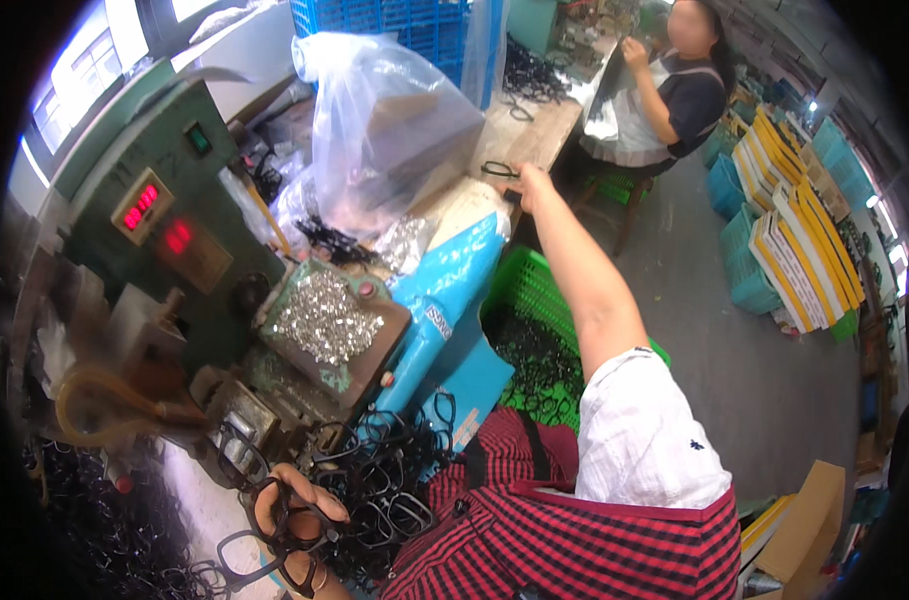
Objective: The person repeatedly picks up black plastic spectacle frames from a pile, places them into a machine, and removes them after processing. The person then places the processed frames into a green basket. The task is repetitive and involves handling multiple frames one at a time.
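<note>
At the lower left, my left hand (295,499) holds several black eyeglass frames (248,555), with rims looped around the fingers. A heap of black eyeglass frames (375,465) lies beside it, against the checked apron. My right arm stretches out to the far end of the workbench (533,139), where my right hand (532,187) grips one dark eyeglass frame (500,170) at its edge. Near my left hand stands a green machine (169,217) with a lit red display. Its tray (330,315) carries a pile of small shiny metal parts.
Below my right arm sits a green plastic basket (529,330) of dark frames. A clear plastic bag (394,127) covers a cardboard box on the bench. Another person (657,97) sits at the far end. Stacked yellow-and-white boards (807,247) and blue baskets (751,262) line the aisle.
</note>
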`<move>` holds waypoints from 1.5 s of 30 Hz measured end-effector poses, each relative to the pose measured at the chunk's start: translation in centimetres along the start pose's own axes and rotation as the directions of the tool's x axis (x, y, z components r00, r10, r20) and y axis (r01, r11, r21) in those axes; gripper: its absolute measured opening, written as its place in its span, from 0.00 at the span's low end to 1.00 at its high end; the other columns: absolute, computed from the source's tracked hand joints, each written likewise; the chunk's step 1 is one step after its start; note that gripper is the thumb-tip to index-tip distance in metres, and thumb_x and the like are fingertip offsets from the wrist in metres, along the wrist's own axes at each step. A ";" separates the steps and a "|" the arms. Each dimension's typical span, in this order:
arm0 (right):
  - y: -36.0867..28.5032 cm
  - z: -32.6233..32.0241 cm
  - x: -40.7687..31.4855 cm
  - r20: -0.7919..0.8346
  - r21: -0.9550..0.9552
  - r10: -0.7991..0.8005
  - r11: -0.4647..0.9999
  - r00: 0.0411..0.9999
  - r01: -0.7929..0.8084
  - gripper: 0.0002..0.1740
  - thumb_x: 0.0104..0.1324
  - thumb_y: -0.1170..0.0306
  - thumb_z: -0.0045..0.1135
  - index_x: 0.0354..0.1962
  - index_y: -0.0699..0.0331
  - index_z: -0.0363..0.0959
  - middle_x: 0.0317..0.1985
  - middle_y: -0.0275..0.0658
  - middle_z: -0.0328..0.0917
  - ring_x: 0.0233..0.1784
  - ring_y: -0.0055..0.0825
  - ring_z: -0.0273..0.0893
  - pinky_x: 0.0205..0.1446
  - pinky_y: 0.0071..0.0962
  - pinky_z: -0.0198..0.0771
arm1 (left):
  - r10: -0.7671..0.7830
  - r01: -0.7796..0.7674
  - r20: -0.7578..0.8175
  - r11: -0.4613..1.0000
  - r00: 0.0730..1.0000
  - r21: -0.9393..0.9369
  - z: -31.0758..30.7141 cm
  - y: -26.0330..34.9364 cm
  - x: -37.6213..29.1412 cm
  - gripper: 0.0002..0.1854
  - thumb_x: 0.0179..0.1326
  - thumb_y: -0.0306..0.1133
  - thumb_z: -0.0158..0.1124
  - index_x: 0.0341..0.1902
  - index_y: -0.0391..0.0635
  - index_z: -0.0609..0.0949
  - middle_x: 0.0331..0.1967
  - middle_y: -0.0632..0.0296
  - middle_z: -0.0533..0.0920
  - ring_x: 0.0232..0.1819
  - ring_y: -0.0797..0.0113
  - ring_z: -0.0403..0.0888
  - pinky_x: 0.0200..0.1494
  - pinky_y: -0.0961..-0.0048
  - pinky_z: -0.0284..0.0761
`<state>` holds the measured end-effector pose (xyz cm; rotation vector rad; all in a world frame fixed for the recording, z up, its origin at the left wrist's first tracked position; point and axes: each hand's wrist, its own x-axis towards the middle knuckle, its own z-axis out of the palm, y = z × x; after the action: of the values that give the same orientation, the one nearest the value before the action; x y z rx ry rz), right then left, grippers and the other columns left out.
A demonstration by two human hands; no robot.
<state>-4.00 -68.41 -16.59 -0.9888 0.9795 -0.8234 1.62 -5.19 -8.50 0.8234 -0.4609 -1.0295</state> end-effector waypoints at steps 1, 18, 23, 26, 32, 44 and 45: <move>-0.1 -0.2 0.0 -0.057 0.054 -0.017 0.998 0.998 0.020 0.24 0.69 0.69 0.54 0.58 0.74 0.65 0.54 0.60 0.74 0.46 0.51 0.82 0.40 0.43 0.82 | -0.021 0.022 0.010 1.000 1.000 -0.015 0.2 0.2 0.1 0.23 0.73 0.47 0.44 0.38 0.37 0.76 0.31 0.37 0.85 0.30 0.38 0.84 0.45 0.45 0.80; 6.2 9.1 -30.7 0.824 -0.271 -0.479 0.136 0.303 0.953 0.10 0.56 0.66 0.65 0.36 0.59 0.80 0.32 0.36 0.78 0.41 0.36 0.76 0.44 0.36 0.73 | 0.102 -0.033 -0.253 0.964 0.962 0.263 4.0 0.5 -2.1 0.23 0.73 0.43 0.43 0.33 0.34 0.75 0.23 0.36 0.82 0.25 0.44 0.84 0.34 0.55 0.84; 9.7 12.8 -30.7 0.782 -0.348 -0.565 -0.044 0.264 0.936 0.11 0.52 0.64 0.66 0.33 0.57 0.78 0.31 0.34 0.74 0.41 0.34 0.74 0.40 0.34 0.72 | 0.218 -0.050 -0.454 0.934 0.864 0.353 5.8 0.5 -2.1 0.23 0.70 0.47 0.48 0.29 0.37 0.74 0.19 0.43 0.81 0.22 0.55 0.81 0.30 0.67 0.80; 10.4 14.6 -30.6 0.756 -0.384 -0.586 -0.036 0.292 0.923 0.08 0.52 0.66 0.65 0.29 0.57 0.77 0.30 0.34 0.73 0.39 0.35 0.73 0.39 0.35 0.72 | 0.238 0.001 -0.523 0.910 0.818 0.416 6.0 0.8 -2.3 0.24 0.71 0.49 0.46 0.31 0.39 0.74 0.20 0.44 0.82 0.22 0.59 0.81 0.29 0.72 0.78; 10.0 15.8 -31.8 0.699 -0.314 -0.662 0.058 0.272 0.948 0.05 0.54 0.69 0.63 0.30 0.57 0.79 0.29 0.35 0.73 0.39 0.36 0.73 0.38 0.35 0.71 | 0.258 0.048 -0.569 0.883 0.781 0.467 4.1 1.4 -3.5 0.24 0.71 0.52 0.44 0.33 0.41 0.72 0.21 0.44 0.83 0.19 0.64 0.78 0.22 0.74 0.69; 8.9 15.6 -32.7 0.598 -0.087 -0.710 0.403 0.371 0.911 0.05 0.56 0.72 0.60 0.31 0.61 0.81 0.28 0.40 0.78 0.37 0.41 0.77 0.43 0.39 0.72 | 0.279 0.083 -0.596 0.858 0.753 0.506 2.0 1.0 -3.0 0.24 0.75 0.51 0.44 0.33 0.42 0.72 0.21 0.47 0.82 0.20 0.57 0.79 0.29 0.66 0.77; 8.8 15.3 -32.5 0.584 -0.108 -0.711 0.410 0.392 0.905 0.05 0.57 0.72 0.61 0.32 0.61 0.81 0.29 0.40 0.79 0.37 0.41 0.77 0.43 0.39 0.72 | 0.288 0.097 -0.579 0.834 0.762 0.543 2.4 1.1 -2.8 0.24 0.74 0.51 0.45 0.33 0.42 0.73 0.21 0.47 0.82 0.21 0.57 0.79 0.30 0.66 0.77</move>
<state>0.08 -31.88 -12.31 -2.0591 0.1277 -1.1441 -0.70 -3.33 -6.03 1.5876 -0.1874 -0.4364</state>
